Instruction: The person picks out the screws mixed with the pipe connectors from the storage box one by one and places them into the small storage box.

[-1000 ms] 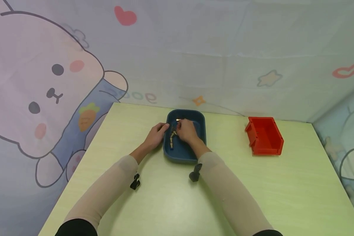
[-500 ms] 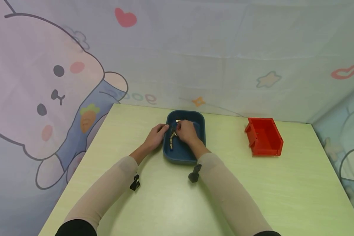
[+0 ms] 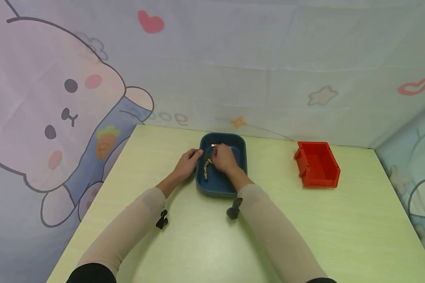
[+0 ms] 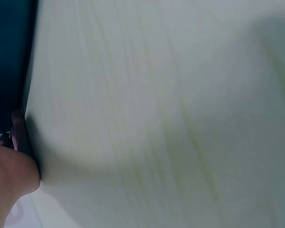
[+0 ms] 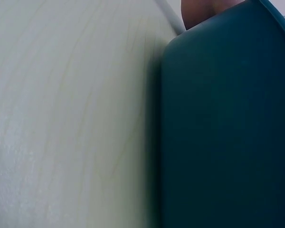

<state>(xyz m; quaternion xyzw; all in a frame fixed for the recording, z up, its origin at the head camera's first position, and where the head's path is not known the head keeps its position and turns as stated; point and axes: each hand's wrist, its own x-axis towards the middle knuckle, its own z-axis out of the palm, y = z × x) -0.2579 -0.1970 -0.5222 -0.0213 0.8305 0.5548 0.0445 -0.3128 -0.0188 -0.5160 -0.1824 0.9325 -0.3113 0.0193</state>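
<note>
A dark blue tray [image 3: 217, 189] stands at the back middle of the table. My left hand [image 3: 187, 163] grips its left side, thumb over the rim and fingers along the outer wall. Inside the tray is my right hand [image 3: 225, 158], fingers bent down toward the floor of it. Several small brass-coloured pieces [image 3: 206, 171] lie in a row left of that hand. One more brass piece [image 3: 214, 145] shows right at its fingertips. I cannot tell what the right fingers hold. In the right wrist view the tray's outer wall [image 5: 228, 137] fills the right side.
A red open-front bin [image 3: 318, 165] sits to the right on the pale table [image 3: 198, 243]. A cloth backdrop [image 3: 262, 70] with cartoon prints hangs right behind the table's far edge. At the far right a dark cable loop [image 3: 411, 196] shows beyond the table edge.
The view has tipped very slightly. Both hands stay in place, the left at the tray's side and the right inside it.
</note>
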